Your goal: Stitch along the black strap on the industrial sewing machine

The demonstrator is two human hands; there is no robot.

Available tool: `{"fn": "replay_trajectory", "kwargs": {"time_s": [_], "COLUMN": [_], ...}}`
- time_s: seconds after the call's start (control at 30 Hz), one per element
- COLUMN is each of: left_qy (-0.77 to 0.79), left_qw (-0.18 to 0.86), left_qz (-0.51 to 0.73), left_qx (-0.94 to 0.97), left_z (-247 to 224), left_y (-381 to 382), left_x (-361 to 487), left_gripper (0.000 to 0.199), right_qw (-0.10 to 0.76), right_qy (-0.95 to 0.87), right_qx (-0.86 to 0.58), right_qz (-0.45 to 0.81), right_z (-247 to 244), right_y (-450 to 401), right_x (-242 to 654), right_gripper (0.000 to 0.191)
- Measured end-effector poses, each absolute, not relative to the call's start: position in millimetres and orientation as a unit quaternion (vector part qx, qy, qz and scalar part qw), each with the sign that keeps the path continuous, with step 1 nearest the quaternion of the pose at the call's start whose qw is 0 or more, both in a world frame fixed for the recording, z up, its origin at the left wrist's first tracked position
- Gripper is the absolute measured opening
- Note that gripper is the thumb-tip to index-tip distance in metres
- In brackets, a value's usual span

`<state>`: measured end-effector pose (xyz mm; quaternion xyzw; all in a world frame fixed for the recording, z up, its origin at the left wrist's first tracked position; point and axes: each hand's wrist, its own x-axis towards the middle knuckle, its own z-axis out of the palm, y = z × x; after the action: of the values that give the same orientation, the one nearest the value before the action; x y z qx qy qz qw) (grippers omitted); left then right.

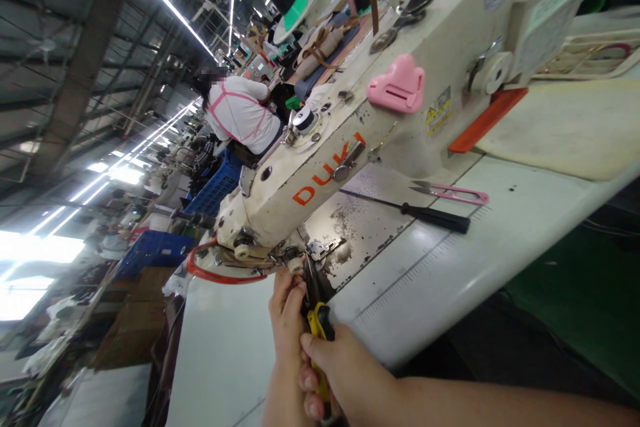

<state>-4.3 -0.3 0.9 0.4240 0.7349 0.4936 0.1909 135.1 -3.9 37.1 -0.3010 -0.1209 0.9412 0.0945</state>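
Note:
My right hand (345, 363) is wrapped round the yellow-and-black handles of a pair of pliers (318, 323). The dark jaws of the pliers point up into the needle area of a white sewing machine (280, 203). Just left of them, my left hand (289, 313) has its fingers bent together below a small pale knob (295, 265). What those fingertips pinch, if anything, is hidden. Beside the jaws, a small metal fitting (325, 249) sits over the worn metal bed plate (350, 230).
A black-handled screwdriver (435, 217) and pink thread snips (457, 193) lie on the machine bed. A pink plastic piece (399, 85) is attached to the machine arm. Behind it, a person (243, 110) in a white shirt sits near a blue crate (215, 183).

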Motion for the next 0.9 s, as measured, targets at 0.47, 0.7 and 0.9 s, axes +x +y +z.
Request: {"fn": "replay_trajectory", "kwargs": {"time_s": [0.47,0.7,0.9], "left_qy": [0.735,0.746,0.750], "left_qw": [0.171,0.181,0.180], "left_qz": [0.493,0.486,0.474], "left_qx": [0.434,0.417,0.424], "left_z": [8,6,8], "left_y": [2,0,-1], "left_x": [11,9,10], "left_gripper": [0.031,0.037,0.040], "right_qw": [0.103,0.082,0.129], "right_qy": [-0.095,-0.098,-0.091], "right_qx": [-0.184,-0.196,-0.212], "right_qz": [0.973,0.972,0.964], "right_z": [8,6,6], "right_y": [-13,-14,-14], "right_x": [154,153,155], "right_gripper": [0.038,0.022,0.025]}}
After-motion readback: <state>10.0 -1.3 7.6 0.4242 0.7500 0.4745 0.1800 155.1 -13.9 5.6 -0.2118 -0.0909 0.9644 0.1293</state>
